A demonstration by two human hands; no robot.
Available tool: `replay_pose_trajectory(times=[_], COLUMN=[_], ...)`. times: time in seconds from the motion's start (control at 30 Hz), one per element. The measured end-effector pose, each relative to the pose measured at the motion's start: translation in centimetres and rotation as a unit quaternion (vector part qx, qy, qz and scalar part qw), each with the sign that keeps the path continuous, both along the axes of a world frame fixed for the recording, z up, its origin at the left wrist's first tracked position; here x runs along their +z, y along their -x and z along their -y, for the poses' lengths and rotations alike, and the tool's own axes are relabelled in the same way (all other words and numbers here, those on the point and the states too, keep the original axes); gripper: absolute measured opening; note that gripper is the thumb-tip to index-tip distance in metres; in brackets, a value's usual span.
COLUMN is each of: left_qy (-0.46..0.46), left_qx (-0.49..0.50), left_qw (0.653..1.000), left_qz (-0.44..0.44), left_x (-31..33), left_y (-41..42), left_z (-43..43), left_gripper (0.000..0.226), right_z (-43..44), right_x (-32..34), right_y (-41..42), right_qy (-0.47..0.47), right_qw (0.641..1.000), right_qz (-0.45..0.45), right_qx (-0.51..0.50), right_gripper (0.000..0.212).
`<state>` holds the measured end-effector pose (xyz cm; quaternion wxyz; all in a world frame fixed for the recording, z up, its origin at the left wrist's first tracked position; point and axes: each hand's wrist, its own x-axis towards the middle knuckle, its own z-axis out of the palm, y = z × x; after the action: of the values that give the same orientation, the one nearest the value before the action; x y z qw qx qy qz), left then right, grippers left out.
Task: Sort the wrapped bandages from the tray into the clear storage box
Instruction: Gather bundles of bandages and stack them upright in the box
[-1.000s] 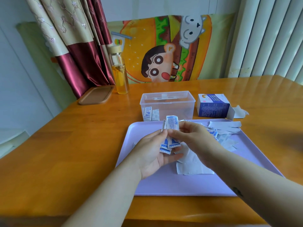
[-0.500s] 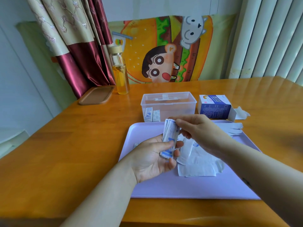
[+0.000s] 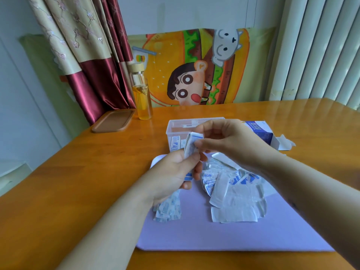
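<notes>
Bandages (image 3: 191,145) in left hand (image 3: 173,172) and right hand (image 3: 229,141)

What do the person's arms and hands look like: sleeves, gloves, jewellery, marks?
Both are bare. No gloves, rings, watch or bracelet show on the left hand or the right hand, and no sleeve reaches into view on either forearm. The right forearm has one small dark mark near its lower edge, too small to make out.

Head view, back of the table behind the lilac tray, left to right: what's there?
Left to right: brown wooden tray → glass bottle of yellow liquid → clear storage box → blue carton, flap open.
</notes>
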<state>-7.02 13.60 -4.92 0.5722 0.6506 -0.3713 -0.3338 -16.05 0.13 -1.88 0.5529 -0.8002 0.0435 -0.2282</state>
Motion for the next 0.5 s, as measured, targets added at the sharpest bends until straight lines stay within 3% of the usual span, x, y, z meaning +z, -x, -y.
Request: replay_pose_trajectory(times=[0.1,0.27,0.33,0.4,0.5], left_qy=[-0.018,-0.028,-0.055,-0.090,-0.129], left_qx=[-0.018,0.000,0.050,0.128,0.154], left_qw=[0.999,0.991,0.962,0.906,0.872], left_qz=[0.034,0.129,0.261,0.393,0.446], left_x=[1.6,3.7,3.7,3.1,1.4], left_y=[-1.3,-4.2,-6.6,-8.8,-11.4], left_z=[0.7,2.8,3.8,4.3,5.4], left_gripper=[0.023,0.014,0.022,0.031,0.029], right_z=[0.8,2.6,4.4,6.8,10.2], right_x=[0.5,1.8,2.8,3.3,2.6], right_y=[-1.3,-4.2,-5.8,-7.5,-10.8], right_qy=[-0.010,0.008,0.007,0.035,0.081], right_qw=[0.999,0.999,0.995,0.985,0.964], right_qz=[-0.023,-0.014,-0.006,-0.020,-0.142], right_qx=[0.020,-0.035,-0.096,-0.165,-0.209], right_gripper=[0.005,0.005,0.003,0.009,0.007])
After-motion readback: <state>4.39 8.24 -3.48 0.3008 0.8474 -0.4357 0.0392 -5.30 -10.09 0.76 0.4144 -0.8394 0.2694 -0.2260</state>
